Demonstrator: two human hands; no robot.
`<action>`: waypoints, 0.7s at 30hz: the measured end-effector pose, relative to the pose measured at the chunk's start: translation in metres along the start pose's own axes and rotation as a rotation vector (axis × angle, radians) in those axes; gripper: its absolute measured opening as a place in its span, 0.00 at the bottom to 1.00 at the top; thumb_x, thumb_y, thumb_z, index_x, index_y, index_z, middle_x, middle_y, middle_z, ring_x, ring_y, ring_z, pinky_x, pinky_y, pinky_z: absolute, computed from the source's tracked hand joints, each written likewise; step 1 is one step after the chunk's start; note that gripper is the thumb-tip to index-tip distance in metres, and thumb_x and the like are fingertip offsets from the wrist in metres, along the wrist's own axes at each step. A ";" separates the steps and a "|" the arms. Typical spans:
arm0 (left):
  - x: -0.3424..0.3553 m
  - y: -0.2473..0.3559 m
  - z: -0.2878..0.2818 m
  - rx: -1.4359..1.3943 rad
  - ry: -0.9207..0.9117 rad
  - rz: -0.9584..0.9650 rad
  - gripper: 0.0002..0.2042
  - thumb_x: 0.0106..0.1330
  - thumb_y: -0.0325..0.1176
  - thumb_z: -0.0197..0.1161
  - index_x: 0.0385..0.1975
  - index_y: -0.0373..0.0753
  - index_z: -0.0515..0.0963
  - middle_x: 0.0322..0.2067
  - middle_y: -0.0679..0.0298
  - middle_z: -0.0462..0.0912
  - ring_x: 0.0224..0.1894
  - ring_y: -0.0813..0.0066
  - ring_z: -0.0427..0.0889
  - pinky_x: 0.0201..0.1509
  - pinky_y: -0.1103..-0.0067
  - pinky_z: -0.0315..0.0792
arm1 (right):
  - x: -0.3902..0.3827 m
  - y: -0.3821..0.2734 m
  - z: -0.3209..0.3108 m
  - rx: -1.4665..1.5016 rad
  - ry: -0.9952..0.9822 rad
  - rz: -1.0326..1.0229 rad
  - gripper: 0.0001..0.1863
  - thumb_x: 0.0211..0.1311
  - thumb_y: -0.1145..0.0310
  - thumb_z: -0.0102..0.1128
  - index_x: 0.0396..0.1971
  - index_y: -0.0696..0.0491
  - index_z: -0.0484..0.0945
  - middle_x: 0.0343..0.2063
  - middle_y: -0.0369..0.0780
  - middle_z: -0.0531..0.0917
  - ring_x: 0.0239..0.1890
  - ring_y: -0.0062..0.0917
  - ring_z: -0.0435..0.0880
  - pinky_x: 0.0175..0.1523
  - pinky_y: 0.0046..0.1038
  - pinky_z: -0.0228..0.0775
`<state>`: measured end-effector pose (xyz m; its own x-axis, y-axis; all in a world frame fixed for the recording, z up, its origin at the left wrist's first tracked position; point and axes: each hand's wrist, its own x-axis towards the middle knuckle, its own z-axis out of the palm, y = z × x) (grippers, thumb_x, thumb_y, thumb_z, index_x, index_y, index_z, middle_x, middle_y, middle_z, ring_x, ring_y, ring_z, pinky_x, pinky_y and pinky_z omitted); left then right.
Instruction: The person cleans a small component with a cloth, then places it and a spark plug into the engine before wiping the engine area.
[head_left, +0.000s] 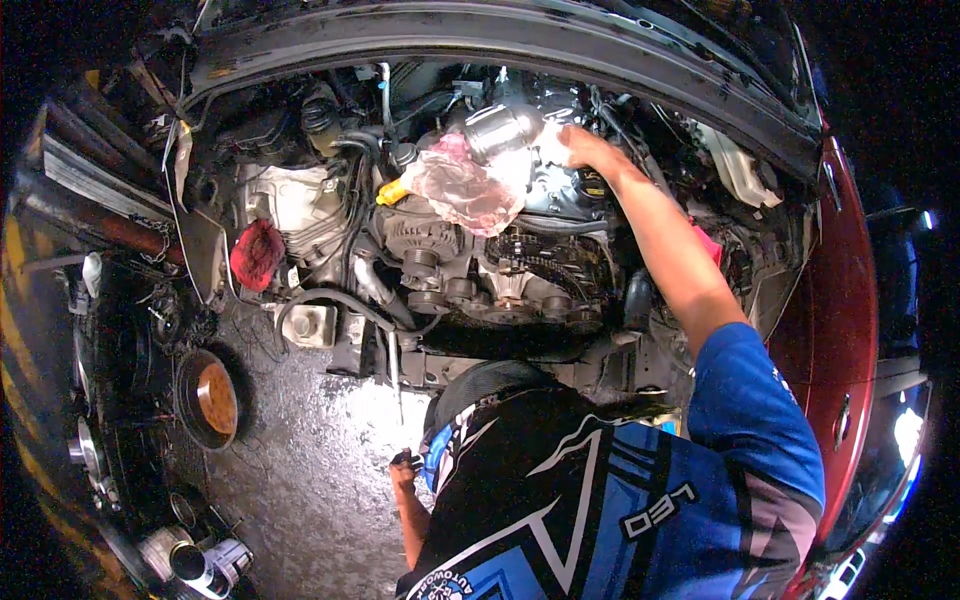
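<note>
Clamping a glare-washed white cloth [549, 146], the right hand [578, 149] is holding it above the engine [512, 272], right beside a silver cylinder [502, 131] and crumpled plastic [472, 193]. Down low, the left hand [403, 470] is hanging near the torso [530, 450], its grip too dark to tell.

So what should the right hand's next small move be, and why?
Probably easing the crumpled pinkish sheet aside: it lies over part of the engine, hiding what is underneath, and the right hand is close beside it.
</note>
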<state>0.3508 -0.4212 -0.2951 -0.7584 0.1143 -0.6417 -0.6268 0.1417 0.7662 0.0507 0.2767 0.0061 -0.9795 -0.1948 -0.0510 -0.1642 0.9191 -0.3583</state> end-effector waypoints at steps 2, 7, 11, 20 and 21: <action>-0.002 -0.002 -0.001 0.014 0.003 -0.020 0.14 0.67 0.39 0.51 0.36 0.32 0.76 0.27 0.58 0.80 0.26 0.70 0.78 0.28 0.76 0.71 | -0.015 -0.019 -0.004 0.295 0.103 0.113 0.10 0.54 0.63 0.57 0.28 0.55 0.76 0.19 0.29 0.72 0.23 0.13 0.66 0.26 0.23 0.58; 0.003 0.001 0.002 0.041 -0.033 -0.031 0.13 0.67 0.38 0.50 0.35 0.33 0.75 0.28 0.58 0.79 0.28 0.69 0.77 0.30 0.76 0.70 | -0.017 0.007 -0.003 0.448 0.163 0.263 0.14 0.55 0.61 0.57 0.32 0.57 0.76 0.21 0.32 0.75 0.25 0.19 0.70 0.31 0.27 0.62; -0.007 -0.003 0.000 0.069 -0.021 -0.058 0.13 0.67 0.37 0.48 0.35 0.34 0.75 0.28 0.58 0.78 0.30 0.69 0.76 0.32 0.76 0.70 | -0.002 -0.003 0.003 0.148 0.024 0.311 0.16 0.53 0.61 0.60 0.37 0.57 0.77 0.27 0.35 0.80 0.30 0.23 0.73 0.35 0.31 0.66; 0.003 0.016 0.013 0.130 -0.095 -0.015 0.12 0.66 0.34 0.46 0.34 0.35 0.75 0.30 0.59 0.77 0.33 0.68 0.75 0.35 0.75 0.69 | -0.008 0.051 0.003 -0.355 -0.023 0.100 0.13 0.49 0.65 0.60 0.30 0.60 0.78 0.24 0.45 0.82 0.26 0.31 0.82 0.27 0.33 0.71; -0.003 0.005 0.006 0.137 -0.067 -0.023 0.11 0.66 0.34 0.45 0.34 0.35 0.75 0.30 0.59 0.77 0.33 0.68 0.75 0.35 0.75 0.69 | 0.006 0.036 0.010 -0.337 -0.031 0.074 0.13 0.49 0.65 0.60 0.30 0.60 0.78 0.24 0.45 0.82 0.26 0.31 0.82 0.27 0.33 0.71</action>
<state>0.3506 -0.4153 -0.2894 -0.7279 0.1746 -0.6631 -0.6099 0.2772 0.7424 0.0404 0.3051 -0.0164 -0.9870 -0.1292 -0.0957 -0.1273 0.9915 -0.0248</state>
